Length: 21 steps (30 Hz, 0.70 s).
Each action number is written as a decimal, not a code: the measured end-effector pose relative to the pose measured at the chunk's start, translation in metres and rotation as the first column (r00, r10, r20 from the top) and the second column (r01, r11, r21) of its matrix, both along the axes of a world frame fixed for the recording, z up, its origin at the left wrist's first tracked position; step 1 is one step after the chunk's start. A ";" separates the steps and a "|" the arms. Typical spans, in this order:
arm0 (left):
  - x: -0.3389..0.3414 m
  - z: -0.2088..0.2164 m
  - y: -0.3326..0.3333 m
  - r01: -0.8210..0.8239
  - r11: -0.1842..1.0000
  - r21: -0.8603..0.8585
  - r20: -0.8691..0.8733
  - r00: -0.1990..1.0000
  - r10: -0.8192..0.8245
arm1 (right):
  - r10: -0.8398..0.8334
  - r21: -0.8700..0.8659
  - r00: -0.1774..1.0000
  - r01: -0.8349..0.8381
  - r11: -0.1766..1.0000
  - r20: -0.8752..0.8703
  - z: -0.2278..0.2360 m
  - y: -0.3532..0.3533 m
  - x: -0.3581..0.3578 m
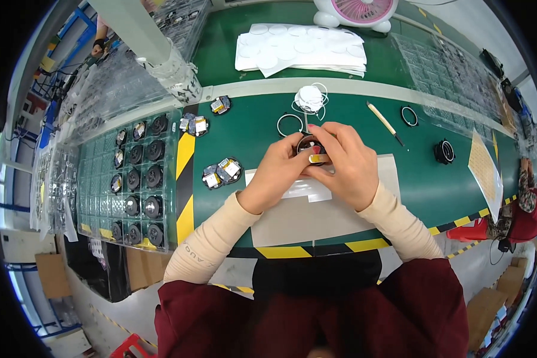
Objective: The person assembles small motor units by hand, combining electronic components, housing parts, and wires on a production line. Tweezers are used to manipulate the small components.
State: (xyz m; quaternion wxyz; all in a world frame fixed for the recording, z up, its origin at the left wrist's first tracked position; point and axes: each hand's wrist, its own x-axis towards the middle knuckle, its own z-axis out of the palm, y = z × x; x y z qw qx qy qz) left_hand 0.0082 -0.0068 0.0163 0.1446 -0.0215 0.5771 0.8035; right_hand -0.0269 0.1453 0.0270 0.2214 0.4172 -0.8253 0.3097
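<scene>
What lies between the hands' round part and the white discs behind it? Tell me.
In the head view, a thin metal ring lies on the green mat between the round black part and the white discs.

Most of the small round black part with a yellow strip (311, 152) is hidden beneath the left hand (277, 176) and right hand (346, 164); whether the fingers pinch it or merely rest on it cannot be told. The pink-and-white desk fan (358, 13) is cut off by the top edge
</scene>
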 end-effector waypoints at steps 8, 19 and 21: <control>0.000 0.001 0.001 -0.146 0.986 -0.080 0.002 0.989 0.147 | 0.061 -0.029 0.986 -0.057 0.998 0.155 -0.008 0.001 0.003; 0.000 0.001 -0.002 -0.127 0.989 -0.081 0.004 0.992 0.128 | 0.101 -0.065 0.965 -0.088 0.994 0.242 -0.007 0.003 0.003; 0.000 0.000 -0.002 -0.125 0.990 -0.072 0.004 0.992 0.125 | 0.108 -0.076 0.965 -0.092 0.993 0.240 -0.009 0.002 0.002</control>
